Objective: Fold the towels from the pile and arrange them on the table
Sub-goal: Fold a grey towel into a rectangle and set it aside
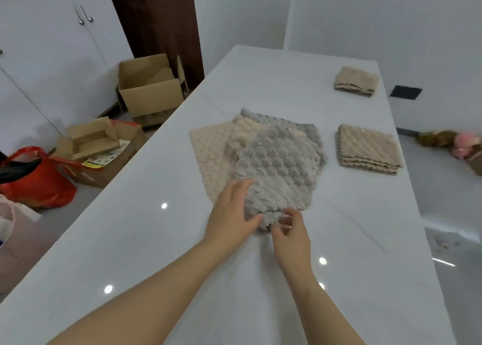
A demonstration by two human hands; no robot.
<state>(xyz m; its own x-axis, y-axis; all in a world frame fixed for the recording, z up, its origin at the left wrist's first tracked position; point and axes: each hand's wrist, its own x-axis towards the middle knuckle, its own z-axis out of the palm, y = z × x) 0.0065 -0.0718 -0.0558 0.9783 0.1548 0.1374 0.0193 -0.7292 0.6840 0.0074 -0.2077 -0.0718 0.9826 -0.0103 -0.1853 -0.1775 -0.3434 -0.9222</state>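
Head view, the only one: grey towel (pixel 279 167) lies on top of the pile mid-table, spread loosely and overlapping a cream towel (pixel 242 133), a beige towel (pixel 208 151) and a second grey one (pixel 260 115) peeking out behind. Right hand (pixel 289 235) has its fingers curled round the towel's near corner, which is bunched up, so it is pinching it. Left hand (pixel 232 211) lies on the near-left edge with fingers fairly straight and thumb against the same bunch; blur, so I cannot tell whether it grips or only presses. Two folded beige stacks sit to the right, the near stack (pixel 367 149) just beside the pile, the far stack (pixel 356 81) well apart. Table (pixel 130 266) looks glossy. Judged risks: both hands are on one corner, so a lift from here would likely hang the towel crooked and give an uneven fold. The fluffy pile could cling and drag the cream or beige towel along. On a slick top the whole pile could slide, and the beige towel is already near the left table edge. A wide swing to the right could knock the near stack out of line. The bunched corner, if not flattened, would leave a lump in the fold.
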